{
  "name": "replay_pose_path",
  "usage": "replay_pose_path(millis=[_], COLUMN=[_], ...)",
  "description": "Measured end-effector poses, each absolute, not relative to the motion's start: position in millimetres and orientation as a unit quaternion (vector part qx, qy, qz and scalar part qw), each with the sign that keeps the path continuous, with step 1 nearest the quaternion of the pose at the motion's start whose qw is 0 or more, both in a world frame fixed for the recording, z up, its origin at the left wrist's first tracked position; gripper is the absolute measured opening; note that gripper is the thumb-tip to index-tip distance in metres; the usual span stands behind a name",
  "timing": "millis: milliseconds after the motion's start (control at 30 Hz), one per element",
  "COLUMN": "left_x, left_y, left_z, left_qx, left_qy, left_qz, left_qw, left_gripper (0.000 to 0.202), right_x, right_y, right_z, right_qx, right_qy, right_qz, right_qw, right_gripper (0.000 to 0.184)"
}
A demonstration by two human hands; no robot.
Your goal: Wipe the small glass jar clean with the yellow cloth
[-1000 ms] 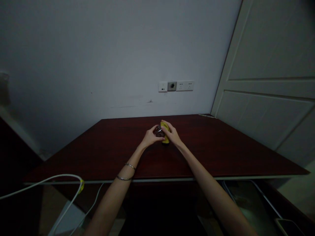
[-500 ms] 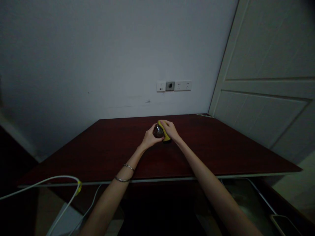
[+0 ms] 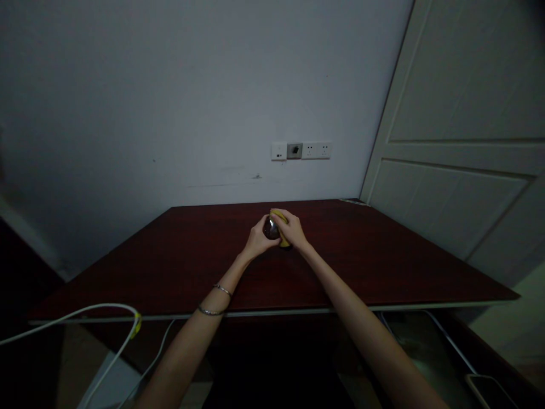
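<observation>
Above the middle of the dark red table, my left hand (image 3: 258, 238) curls round a dark, shiny, round object (image 3: 271, 228), thumb below it and fingers at its upper left. Its exact kind is hard to make out in the dim light. My right hand (image 3: 292, 228) is closed on a yellow cloth (image 3: 284, 241) and presses it against the object's right side. Part of the cloth is hidden under the fingers. Both hands are close together, nearly touching.
The dark red table (image 3: 170, 267) reaches back to a pale wall with sockets (image 3: 315, 150). A white panelled door (image 3: 460, 199) stands at the right. A white cable (image 3: 102, 305) loops over the front left edge; a phone-like device (image 3: 489, 392) lies low at right.
My right hand has shifted slightly left over the round object, its fingers further across with the cloth. Less of the yellow shows now. My left hand keeps its hold, barely moved.
</observation>
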State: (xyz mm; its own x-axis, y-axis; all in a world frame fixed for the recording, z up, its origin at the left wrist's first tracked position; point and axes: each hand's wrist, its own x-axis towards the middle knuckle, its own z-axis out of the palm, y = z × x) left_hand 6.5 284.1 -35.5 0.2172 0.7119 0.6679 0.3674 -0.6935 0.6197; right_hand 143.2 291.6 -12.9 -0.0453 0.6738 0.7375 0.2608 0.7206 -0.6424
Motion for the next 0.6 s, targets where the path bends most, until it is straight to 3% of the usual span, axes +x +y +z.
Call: replay_pose_path(millis=[133, 233, 433, 600], left_x=[7, 7, 5, 2], left_y=[285, 287, 291, 292], left_z=[-36, -37, -38, -37], left_qx=[0.758, 0.754, 0.741, 0.75], left_qy=[0.35, 0.354, 0.353, 0.36], left_qz=[0.526, 0.527, 0.535, 0.527], left_qw=[0.161, 0.169, 0.201, 0.176], left_gripper=[0.081, 0.078, 0.067, 0.073], right_x=[144, 144, 145, 137], right_y=[296, 284, 266, 286], right_z=[-11, -15, -22, -19], right_qx=[-0.368, -0.311, -0.219, -0.299], right_qy=[-0.678, -0.715, -0.813, -0.702], right_qz=[0.217, 0.139, 0.054, 0.146], right_qw=[0.598, 0.61, 0.537, 0.63], right_gripper=[0.033, 0.029, 0.032, 0.026])
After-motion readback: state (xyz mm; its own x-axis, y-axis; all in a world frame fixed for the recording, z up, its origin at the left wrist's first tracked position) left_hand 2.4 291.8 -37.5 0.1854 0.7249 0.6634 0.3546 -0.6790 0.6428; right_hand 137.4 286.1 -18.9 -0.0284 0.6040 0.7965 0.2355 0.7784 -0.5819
